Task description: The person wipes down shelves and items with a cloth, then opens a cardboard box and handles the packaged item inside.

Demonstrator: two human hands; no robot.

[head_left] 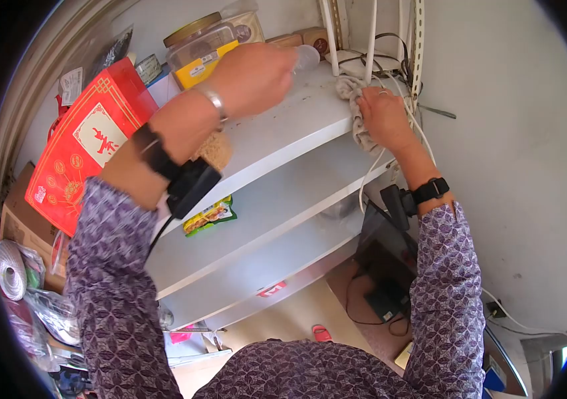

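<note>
My right hand (386, 118) is closed on a crumpled grey-white cloth (356, 114), pressed against the front edge of the top white shelf (297, 126) near its right end. My left hand (253, 81) is held over the same shelf, fingers curled and slightly blurred. At its fingertips is a small clear container (306, 60), seemingly in its grip; its exact kind is hard to make out. Behind the left hand stands a clear plastic jar (202, 50) with a gold lid and yellow label. A tan, rough-textured item (214, 151) is partly hidden under the left forearm.
A white router (373, 61) with upright antennas and cables sits at the shelf's back right corner. A red gift box (94, 143) leans at the left. One shelf down lies a green-yellow snack packet (210, 215). A white cable (420, 126) hangs beside the right hand.
</note>
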